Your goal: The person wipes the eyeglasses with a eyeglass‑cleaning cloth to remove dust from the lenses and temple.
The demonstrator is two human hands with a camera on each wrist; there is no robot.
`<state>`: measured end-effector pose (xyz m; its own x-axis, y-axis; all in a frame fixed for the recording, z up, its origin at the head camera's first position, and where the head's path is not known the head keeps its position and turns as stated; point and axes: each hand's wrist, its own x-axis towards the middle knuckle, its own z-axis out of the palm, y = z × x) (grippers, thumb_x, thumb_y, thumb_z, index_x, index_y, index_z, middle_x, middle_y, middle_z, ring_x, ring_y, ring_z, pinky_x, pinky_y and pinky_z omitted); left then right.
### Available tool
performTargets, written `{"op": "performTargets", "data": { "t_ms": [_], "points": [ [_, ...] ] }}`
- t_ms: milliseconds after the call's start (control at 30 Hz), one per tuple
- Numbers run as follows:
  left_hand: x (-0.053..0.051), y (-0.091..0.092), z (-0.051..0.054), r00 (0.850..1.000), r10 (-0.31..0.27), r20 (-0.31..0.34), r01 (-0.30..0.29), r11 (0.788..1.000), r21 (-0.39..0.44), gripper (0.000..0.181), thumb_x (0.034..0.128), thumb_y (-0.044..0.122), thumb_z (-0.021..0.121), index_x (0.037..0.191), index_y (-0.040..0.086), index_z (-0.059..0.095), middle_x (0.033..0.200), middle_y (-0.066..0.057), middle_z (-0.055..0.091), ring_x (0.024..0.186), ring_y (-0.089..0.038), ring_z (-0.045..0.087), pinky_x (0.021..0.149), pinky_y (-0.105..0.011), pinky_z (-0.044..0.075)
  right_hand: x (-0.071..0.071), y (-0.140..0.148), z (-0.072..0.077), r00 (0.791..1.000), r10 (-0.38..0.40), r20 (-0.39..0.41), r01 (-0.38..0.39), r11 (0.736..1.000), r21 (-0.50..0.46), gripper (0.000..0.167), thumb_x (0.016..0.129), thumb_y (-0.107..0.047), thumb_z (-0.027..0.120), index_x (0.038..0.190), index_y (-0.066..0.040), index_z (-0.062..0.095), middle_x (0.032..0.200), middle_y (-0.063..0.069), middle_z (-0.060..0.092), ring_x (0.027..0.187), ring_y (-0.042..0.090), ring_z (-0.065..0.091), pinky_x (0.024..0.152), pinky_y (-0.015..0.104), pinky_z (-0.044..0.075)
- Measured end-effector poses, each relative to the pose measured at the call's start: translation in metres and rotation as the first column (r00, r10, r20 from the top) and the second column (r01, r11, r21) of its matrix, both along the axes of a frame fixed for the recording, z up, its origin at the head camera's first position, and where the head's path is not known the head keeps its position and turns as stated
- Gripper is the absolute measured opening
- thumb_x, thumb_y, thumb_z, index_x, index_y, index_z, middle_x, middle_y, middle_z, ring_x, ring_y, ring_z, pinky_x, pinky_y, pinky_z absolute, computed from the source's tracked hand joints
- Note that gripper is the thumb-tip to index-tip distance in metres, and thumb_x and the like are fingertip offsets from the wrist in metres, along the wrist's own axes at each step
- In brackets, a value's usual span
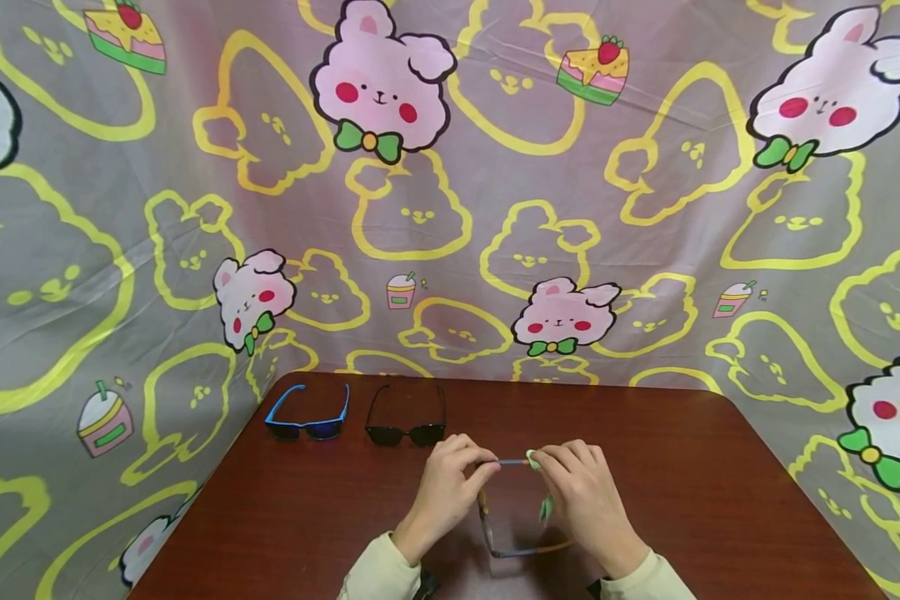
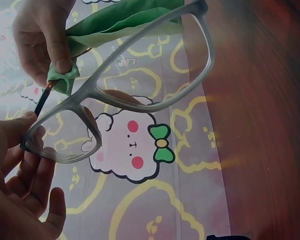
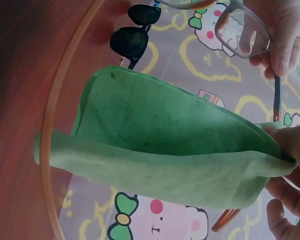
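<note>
A pair of grey-framed eyeglasses (image 2: 85, 96) with clear lenses is held up between both hands over the table. The left hand (image 1: 450, 479) pinches the eyeglasses at one end of the frame, by the hinge and temple arm. A green cleaning cloth (image 3: 160, 175) hangs folded from the right hand (image 1: 588, 500), whose thumb and fingers pinch it around that same temple arm. The other temple arm (image 3: 49, 110), orange-brown, curves past the cloth in the right wrist view. Part of the pinched temple arm is hidden under the cloth.
Blue-framed sunglasses (image 1: 307, 427) and black sunglasses (image 1: 407, 435) stand side by side at the back left of the brown wooden table (image 1: 307, 508). A patterned curtain (image 1: 450, 208) with cartoon rabbits encloses the back and sides.
</note>
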<state>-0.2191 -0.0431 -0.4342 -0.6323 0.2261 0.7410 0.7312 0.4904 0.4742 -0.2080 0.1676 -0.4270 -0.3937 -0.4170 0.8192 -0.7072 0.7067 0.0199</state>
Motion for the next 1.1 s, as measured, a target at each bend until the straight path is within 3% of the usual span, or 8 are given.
{"op": "performTargets", "data": {
  "t_ms": [267, 700, 1100],
  "points": [
    [-0.002, -0.002, -0.002, 1.0, 0.011, -0.002, -0.011, 1.0, 0.006, 0.006, 0.0762, 0.013, 0.079, 0.08, 0.016, 0.074, 0.074, 0.014, 0.056, 0.069, -0.002, 0.052, 0.068, -0.024, 0.04, -0.001, 0.004, 0.001, 1.0, 0.002, -0.024, -0.002, 1.0, -0.013, 0.034, 0.103, -0.026, 0.041, 0.096, -0.009, 0.069, 0.091, 0.0, 0.065, 0.078, 0.021, 0.054, 0.065, 0.037, 0.037],
    [-0.004, -0.003, -0.003, 0.999, 0.022, -0.025, -0.022, 1.0, 0.013, 0.007, 0.0747, 0.014, 0.08, 0.078, 0.015, 0.074, 0.073, 0.013, 0.057, 0.068, -0.003, 0.052, 0.065, -0.023, 0.038, -0.003, 0.012, 0.0, 0.999, -0.018, 0.026, 0.018, 1.0, 0.007, 0.036, 0.103, -0.029, 0.039, 0.099, -0.01, 0.069, 0.092, 0.0, 0.065, 0.079, 0.02, 0.054, 0.065, 0.036, 0.037],
    [-0.004, -0.006, -0.005, 1.0, 0.004, -0.012, -0.004, 1.0, 0.002, 0.005, 0.0808, 0.019, 0.074, 0.083, 0.015, 0.074, 0.076, 0.013, 0.057, 0.069, -0.002, 0.051, 0.066, -0.023, 0.038, -0.003, 0.016, -0.001, 0.999, -0.01, 0.046, 0.011, 1.0, -0.017, 0.036, 0.102, -0.03, 0.04, 0.098, -0.008, 0.068, 0.093, 0.001, 0.065, 0.081, 0.02, 0.054, 0.064, 0.034, 0.037]
  ]
}}
